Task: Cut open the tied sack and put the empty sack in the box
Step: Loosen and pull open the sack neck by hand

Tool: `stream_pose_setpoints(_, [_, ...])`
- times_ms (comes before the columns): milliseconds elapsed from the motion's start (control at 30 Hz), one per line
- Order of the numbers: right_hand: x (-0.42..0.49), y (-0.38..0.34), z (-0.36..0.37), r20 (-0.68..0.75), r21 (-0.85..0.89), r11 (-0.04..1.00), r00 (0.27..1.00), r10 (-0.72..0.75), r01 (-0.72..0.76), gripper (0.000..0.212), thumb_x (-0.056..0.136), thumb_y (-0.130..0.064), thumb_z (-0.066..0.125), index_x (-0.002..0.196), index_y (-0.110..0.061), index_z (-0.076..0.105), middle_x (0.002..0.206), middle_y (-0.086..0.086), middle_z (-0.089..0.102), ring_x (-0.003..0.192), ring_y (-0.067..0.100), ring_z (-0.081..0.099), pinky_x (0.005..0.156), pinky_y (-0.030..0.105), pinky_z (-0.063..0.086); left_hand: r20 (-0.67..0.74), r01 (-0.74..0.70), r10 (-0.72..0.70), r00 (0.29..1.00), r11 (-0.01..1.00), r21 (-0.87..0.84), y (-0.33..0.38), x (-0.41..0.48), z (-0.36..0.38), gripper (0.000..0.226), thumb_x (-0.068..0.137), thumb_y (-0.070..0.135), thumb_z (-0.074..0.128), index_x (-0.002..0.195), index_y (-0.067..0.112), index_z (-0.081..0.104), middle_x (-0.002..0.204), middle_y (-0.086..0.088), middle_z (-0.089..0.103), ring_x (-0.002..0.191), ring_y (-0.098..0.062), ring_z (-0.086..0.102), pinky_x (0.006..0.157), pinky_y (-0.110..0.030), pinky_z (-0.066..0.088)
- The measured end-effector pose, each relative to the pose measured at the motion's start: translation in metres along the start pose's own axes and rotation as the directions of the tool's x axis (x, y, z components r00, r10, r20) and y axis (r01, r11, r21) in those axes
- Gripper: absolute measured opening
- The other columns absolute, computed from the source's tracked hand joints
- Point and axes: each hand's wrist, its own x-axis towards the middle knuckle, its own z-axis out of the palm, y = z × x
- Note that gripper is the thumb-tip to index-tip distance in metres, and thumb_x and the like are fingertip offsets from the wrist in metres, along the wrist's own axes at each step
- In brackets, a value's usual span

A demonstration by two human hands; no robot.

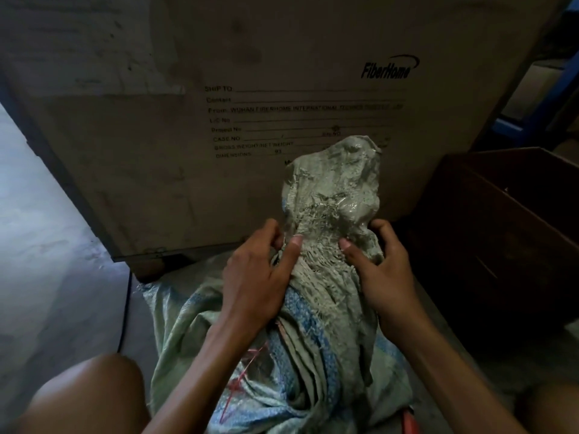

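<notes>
A pale green woven sack (332,189) with blue stripes stands between my knees, its bunched neck rising in front of a big carton. My left hand (260,274) grips the left side of the neck, thumb pressed on the frayed weave. On the right side of the neck, my right hand (380,270) holds the sack with fingers curled behind it and thumb in front. A thin red string (241,377) runs over the lower folds of the sack. An open dark brown box (501,233) stands to the right.
A large cardboard carton (219,120) printed with "FiberHome" and shipping lines fills the background right behind the sack. A black cable (127,308) hangs down at its left corner over the grey floor. A red object (410,422) shows at the bottom edge, partly hidden.
</notes>
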Motion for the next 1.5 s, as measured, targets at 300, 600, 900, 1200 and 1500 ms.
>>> stream_pose_setpoints(300, [0.012, 0.003, -0.005, -0.079, 0.179, 0.970, 0.980, 0.180, -0.164, 0.029, 0.093, -0.024, 0.068, 0.120, -0.027, 0.059, 0.120, 0.001, 0.070, 0.111, 0.025, 0.068, 0.098, 0.053, 0.054, 0.300, 0.313, -0.163, 0.940, 0.761, -0.569, 0.004, 0.011, -0.005, 0.032, 0.100, 0.037, 0.053, 0.096, 0.007, 0.044, 0.081, -0.004, 0.046, 0.072, -0.010, 0.044, 0.068, -0.026, 0.040])
stream_pose_setpoints(600, [0.014, -0.003, -0.012, 0.281, 0.495, 0.724, 0.877, 0.390, -0.480, 0.052, 0.094, -0.051, 0.057, 0.139, -0.025, 0.055, 0.133, -0.001, 0.067, 0.121, 0.021, 0.064, 0.103, 0.041, 0.048, 0.496, 0.676, -0.461, 0.736, 0.462, -0.574, -0.003, 0.007, 0.006, 0.037, 0.099, 0.040, 0.056, 0.128, 0.019, 0.063, 0.111, 0.002, 0.076, 0.082, 0.002, 0.074, 0.057, -0.011, 0.056])
stream_pose_setpoints(900, [0.019, 0.013, -0.006, -0.083, -0.118, 0.989, 0.993, 0.081, -0.090, 0.021, 0.096, -0.012, 0.059, 0.106, -0.023, 0.074, 0.104, -0.006, 0.076, 0.105, 0.013, 0.069, 0.096, 0.041, 0.056, 0.255, 0.524, -0.463, 0.849, 0.665, -0.532, -0.016, 0.021, -0.011, 0.034, 0.101, 0.039, 0.055, 0.072, 0.024, 0.067, 0.046, 0.013, 0.055, 0.033, -0.003, 0.048, 0.036, -0.019, 0.034])
stream_pose_setpoints(1200, [0.012, -0.001, -0.017, 0.096, 0.536, 0.759, 0.920, 0.381, -0.370, 0.034, 0.103, -0.021, 0.046, 0.132, -0.014, 0.062, 0.123, 0.007, 0.072, 0.114, 0.022, 0.068, 0.097, 0.036, 0.053, 0.547, 0.701, -0.439, 0.713, 0.487, -0.522, -0.021, 0.023, -0.019, 0.061, 0.093, 0.066, 0.045, 0.098, 0.008, 0.064, 0.068, -0.004, 0.063, 0.060, -0.018, 0.054, 0.058, -0.030, 0.043])
stream_pose_setpoints(1500, [0.012, 0.010, -0.018, 0.159, 0.106, 0.959, 0.956, 0.246, -0.265, 0.087, 0.073, -0.045, 0.084, 0.146, -0.030, 0.039, 0.138, -0.005, 0.060, 0.123, 0.016, 0.061, 0.104, 0.042, 0.050, 0.604, 0.639, -0.253, 0.755, 0.491, -0.592, 0.023, 0.000, 0.001, 0.032, 0.104, 0.017, 0.047, 0.135, 0.012, 0.054, 0.129, -0.009, 0.067, 0.120, -0.026, 0.065, 0.104, -0.043, 0.051])
